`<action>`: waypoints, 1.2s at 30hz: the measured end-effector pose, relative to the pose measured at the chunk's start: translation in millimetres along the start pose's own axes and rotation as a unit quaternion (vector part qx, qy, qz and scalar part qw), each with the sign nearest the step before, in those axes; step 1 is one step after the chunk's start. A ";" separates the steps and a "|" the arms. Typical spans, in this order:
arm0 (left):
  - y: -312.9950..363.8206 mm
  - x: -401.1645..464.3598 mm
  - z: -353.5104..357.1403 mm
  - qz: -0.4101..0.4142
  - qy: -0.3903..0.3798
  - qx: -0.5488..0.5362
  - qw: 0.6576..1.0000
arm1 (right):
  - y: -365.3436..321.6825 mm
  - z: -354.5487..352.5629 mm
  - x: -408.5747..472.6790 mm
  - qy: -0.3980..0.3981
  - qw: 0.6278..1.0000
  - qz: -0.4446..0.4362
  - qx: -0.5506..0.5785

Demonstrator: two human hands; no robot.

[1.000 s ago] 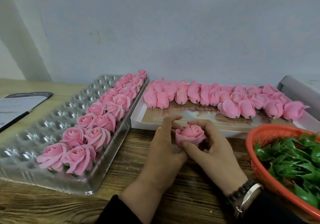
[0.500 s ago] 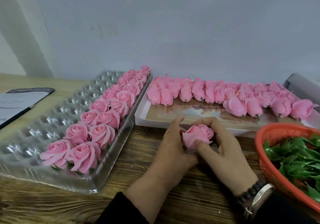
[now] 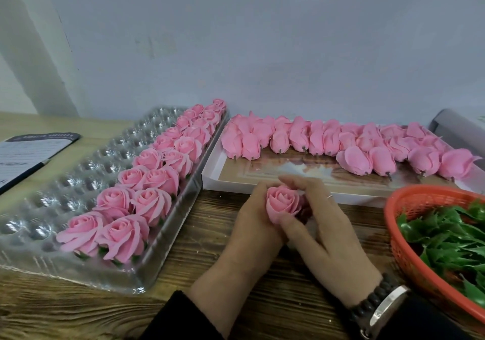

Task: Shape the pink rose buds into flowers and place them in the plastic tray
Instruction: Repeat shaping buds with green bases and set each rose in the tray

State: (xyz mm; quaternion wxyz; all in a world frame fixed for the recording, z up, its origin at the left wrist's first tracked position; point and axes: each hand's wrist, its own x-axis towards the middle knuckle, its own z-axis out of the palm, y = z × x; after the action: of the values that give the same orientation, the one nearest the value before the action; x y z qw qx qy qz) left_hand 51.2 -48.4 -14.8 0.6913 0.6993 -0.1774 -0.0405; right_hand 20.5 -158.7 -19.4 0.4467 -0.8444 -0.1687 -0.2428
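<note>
A pink rose bud (image 3: 283,203) is held upright between both hands just above the wooden table. My left hand (image 3: 252,229) cups its left side, fingers curled round it. My right hand (image 3: 320,224) wraps the right side, thumb pressing a lower petal. The clear plastic tray (image 3: 65,182) lies to the left, its two right-hand rows filled with opened pink roses (image 3: 154,182); the other cups are bare. Closed pink buds (image 3: 328,142) lie in a row on a white flat box (image 3: 262,179) behind my hands.
An orange basket (image 3: 404,234) with green leaf pieces (image 3: 446,240) stands at the right. A dark notebook (image 3: 29,153) lies at the far left. A grey wall runs close behind the table, and a grey object (image 3: 456,127) shows at the back right.
The bud has been turned in my hands and now stands with its open top facing up. My left fingers have closed round it from a straighter pose.
</note>
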 end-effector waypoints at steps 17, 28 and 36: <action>6.3 -0.9 -2.0 -0.009 0.003 -0.056 0.998 | -0.8 -0.2 -1.9 0.109 0.990 -0.019 0.088; 4.6 0.0 -1.5 -0.022 0.021 -0.066 0.997 | 1.4 4.2 -0.6 0.108 0.987 0.054 0.105; 5.9 -2.4 -0.9 -0.041 0.018 -0.110 0.993 | -4.1 3.6 0.4 0.148 0.982 0.033 0.112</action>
State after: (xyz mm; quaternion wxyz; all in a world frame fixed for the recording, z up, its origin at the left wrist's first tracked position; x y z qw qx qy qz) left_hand 48.1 -46.8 -9.5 0.7647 0.6266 -0.1305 -0.0754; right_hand 19.7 -153.4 -18.2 0.5659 -0.7489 -0.0987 -0.3303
